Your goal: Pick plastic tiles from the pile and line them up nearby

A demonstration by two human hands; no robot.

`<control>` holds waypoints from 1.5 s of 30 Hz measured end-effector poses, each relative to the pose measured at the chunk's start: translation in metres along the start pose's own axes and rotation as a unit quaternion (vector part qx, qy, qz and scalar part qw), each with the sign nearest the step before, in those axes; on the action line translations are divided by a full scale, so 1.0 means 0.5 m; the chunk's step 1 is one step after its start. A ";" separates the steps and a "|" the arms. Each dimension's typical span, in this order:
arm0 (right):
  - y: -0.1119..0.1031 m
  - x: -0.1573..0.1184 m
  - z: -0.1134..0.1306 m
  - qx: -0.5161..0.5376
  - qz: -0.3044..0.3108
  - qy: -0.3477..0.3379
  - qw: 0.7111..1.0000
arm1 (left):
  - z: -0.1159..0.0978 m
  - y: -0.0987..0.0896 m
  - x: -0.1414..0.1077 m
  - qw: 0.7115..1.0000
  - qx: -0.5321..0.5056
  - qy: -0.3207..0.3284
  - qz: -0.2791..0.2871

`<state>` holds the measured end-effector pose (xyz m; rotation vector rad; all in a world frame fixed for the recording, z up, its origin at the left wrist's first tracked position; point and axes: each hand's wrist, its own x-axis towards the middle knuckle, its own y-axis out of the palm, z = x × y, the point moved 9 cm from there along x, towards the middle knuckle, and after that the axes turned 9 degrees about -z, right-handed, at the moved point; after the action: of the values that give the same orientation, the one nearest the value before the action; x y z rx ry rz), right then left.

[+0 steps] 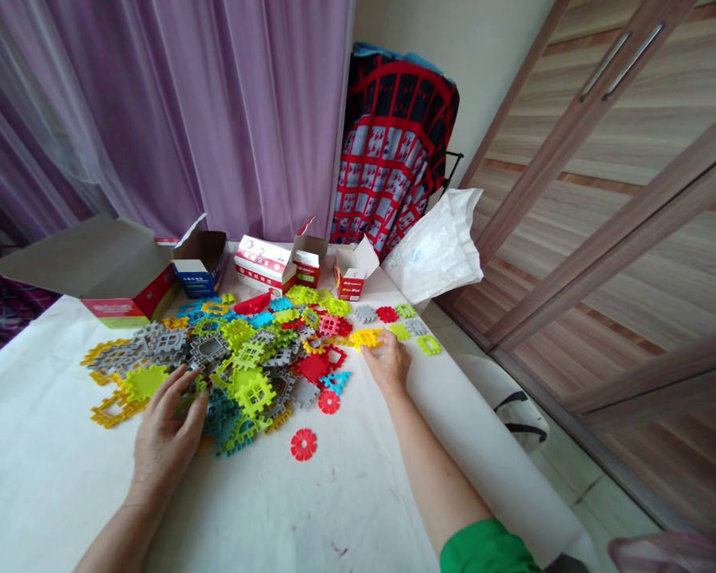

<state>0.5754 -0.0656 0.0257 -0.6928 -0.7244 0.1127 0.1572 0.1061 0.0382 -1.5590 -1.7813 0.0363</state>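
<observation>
A heap of interlocking plastic building pieces [254,391] in lime, grey, yellow, red and blue lies on the white-covered table. My left hand [170,414] rests over the heap's left front, fingers spread beside a lime square piece [145,383]. At the heap's right edge, my right hand [389,362] grips a yellow building piece [365,339] between thumb and fingers. Just beyond that hand, several square pieces lie apart in small rows, among them a lime frame [429,344], a red piece [387,314] and a grey piece [416,327].
Open cardboard boxes stand along the back: a large red one [134,306], a blue one [200,278] and smaller red-and-white ones [262,274]. A white bag [438,247] leans at the back right corner. Two red flower discs [304,455] lie in front of the heap.
</observation>
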 end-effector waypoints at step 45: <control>0.011 -0.004 0.034 -0.091 0.063 -0.028 0.993 | -0.012 -0.004 -0.001 1.000 0.005 -0.010 0.008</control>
<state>0.5640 -0.0526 0.0303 -0.9133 -0.7509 0.1836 0.1587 0.1024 0.0434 -1.5706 -1.7824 0.0695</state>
